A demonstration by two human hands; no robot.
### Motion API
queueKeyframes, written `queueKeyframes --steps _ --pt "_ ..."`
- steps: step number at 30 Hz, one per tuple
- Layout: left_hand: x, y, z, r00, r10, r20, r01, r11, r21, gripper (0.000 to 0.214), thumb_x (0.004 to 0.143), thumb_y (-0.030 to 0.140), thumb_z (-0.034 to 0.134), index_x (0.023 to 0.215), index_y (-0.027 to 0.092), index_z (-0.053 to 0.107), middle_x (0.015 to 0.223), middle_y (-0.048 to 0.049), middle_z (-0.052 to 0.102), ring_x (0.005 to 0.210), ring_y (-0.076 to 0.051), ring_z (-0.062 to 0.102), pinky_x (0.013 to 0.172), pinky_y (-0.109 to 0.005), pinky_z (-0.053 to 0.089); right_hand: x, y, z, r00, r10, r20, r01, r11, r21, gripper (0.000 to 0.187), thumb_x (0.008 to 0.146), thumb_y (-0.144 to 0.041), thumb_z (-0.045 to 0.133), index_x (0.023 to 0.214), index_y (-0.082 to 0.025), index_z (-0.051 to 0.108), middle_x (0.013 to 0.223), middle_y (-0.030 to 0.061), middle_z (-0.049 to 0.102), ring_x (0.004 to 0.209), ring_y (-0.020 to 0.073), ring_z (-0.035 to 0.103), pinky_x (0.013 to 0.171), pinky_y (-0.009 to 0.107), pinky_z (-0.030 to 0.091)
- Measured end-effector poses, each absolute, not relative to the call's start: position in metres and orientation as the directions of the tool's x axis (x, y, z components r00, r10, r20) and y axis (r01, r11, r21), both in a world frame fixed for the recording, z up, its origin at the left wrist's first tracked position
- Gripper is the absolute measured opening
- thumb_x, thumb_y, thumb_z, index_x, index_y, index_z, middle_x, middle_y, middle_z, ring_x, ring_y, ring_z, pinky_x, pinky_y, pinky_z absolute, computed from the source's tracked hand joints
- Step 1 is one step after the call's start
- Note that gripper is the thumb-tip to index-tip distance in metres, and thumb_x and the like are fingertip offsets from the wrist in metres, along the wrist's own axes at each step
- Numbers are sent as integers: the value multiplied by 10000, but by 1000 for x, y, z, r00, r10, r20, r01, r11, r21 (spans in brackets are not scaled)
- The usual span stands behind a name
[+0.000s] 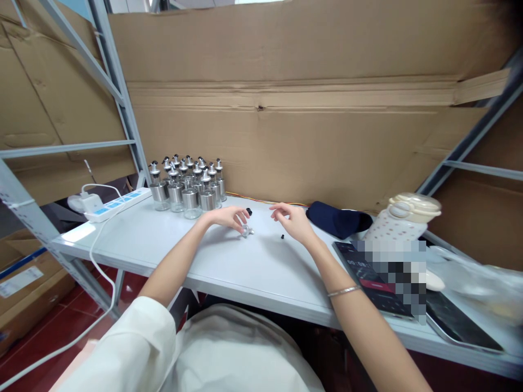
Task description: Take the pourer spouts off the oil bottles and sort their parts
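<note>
My left hand (229,218) is low over the white tabletop (241,267), thumb and fingers curled down onto a small silvery, partly clear fitting (245,232) with a short stub. Just past those fingertips is a small black part (249,211). My right hand (293,222) hovers further right, its fingers loosely bent and apart, with nothing seen in them. Below its fingertips a tiny black piece (282,237) lies on the table.
Several glass-and-steel bottles (191,202) with pourer tops stand at back left, beside a power strip (118,204) with a white cable. On the right are a dark blue cloth item (338,219), a dotted drinking bottle (402,218), a tablet (368,277) and a phone (461,321). Cardboard (294,147) walls the back.
</note>
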State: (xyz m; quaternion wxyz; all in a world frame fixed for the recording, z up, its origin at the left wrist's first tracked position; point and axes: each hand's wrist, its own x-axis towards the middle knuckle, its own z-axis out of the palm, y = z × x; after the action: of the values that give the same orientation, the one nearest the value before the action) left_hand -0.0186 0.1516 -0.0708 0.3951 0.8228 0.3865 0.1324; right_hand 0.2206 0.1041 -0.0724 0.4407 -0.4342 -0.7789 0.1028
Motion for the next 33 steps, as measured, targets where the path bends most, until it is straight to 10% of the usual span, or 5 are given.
queueKeyframes --steps 5,8,13,20,33 --pt "-9 143 -58 404 825 395 440 -554 707 352 770 431 591 995 165 544 926 -69 644 838 -181 615 743 -301 464 220 103 -72 -228 774 591 594 592 -545 259 722 -154 415 826 -174 651 665 20 695 584 138 639 635 253 488" --pt "-13 147 -54 -23 658 753 466 -659 590 260 837 340 499 1033 171 481 975 -73 584 929 -180 568 814 -316 452 220 103 -73 -221 774 594 583 593 -555 260 723 -154 411 824 -172 649 659 21 690 580 138 635 627 255 487" --pt "-36 167 -59 -541 340 769 576 -517 633 359 780 210 541 1092 179 366 1177 -122 433 1132 -204 452 987 -362 381 220 103 -74 -230 765 602 571 607 -553 256 716 -155 415 819 -177 649 644 14 683 571 135 631 616 254 491" --pt "-49 184 -69 -444 629 638 452 -458 766 411 815 282 530 1159 195 324 1115 -108 550 1065 -214 548 964 -385 405 220 103 -73 -236 767 597 582 603 -545 265 721 -155 408 829 -175 650 650 17 687 575 136 633 605 249 486" --pt "-29 158 -55 -107 788 607 302 -556 775 167 816 297 469 948 199 438 706 18 559 611 -140 579 736 -327 478 224 105 -70 31 739 672 609 519 -599 239 736 -199 434 795 -185 665 632 33 688 564 166 647 598 267 484"
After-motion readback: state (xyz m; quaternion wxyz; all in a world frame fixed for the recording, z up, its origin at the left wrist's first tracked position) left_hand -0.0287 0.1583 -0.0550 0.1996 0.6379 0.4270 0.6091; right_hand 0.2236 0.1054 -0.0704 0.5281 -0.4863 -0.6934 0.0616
